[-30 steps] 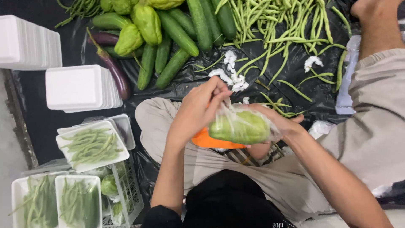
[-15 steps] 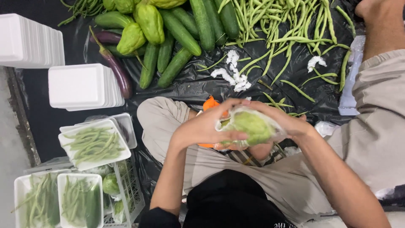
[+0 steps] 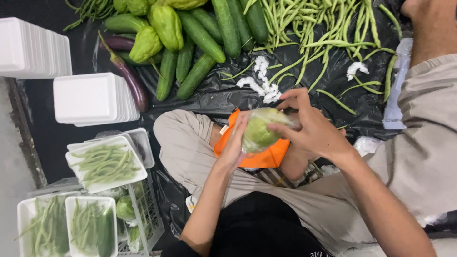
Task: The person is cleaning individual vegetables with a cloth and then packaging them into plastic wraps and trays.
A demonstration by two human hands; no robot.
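Observation:
A pale green chayote point(image 3: 259, 132) wrapped in clear plastic film sits between both hands, above my lap. My left hand point(image 3: 233, 147) cups it from the left side. My right hand point(image 3: 312, 127) grips it from the right, fingers pinching the film at the top. Under the chayote lies an orange object point(image 3: 266, 157) on my legs. Part of the chayote is hidden by my fingers.
Black plastic sheet point(image 3: 214, 95) carries cucumbers point(image 3: 202, 35), chayotes point(image 3: 164, 26), purple eggplants point(image 3: 128, 78), long green beans point(image 3: 304, 28) and white scraps point(image 3: 262, 83). Stacks of white foam trays point(image 3: 90, 97) stand at left. Filled bean trays point(image 3: 104, 162) rest on a wire crate point(image 3: 147, 214).
The wrapped chayote has turned from lying sideways to more upright. My left hand slid from over it to its left side, and my right hand came up over its right.

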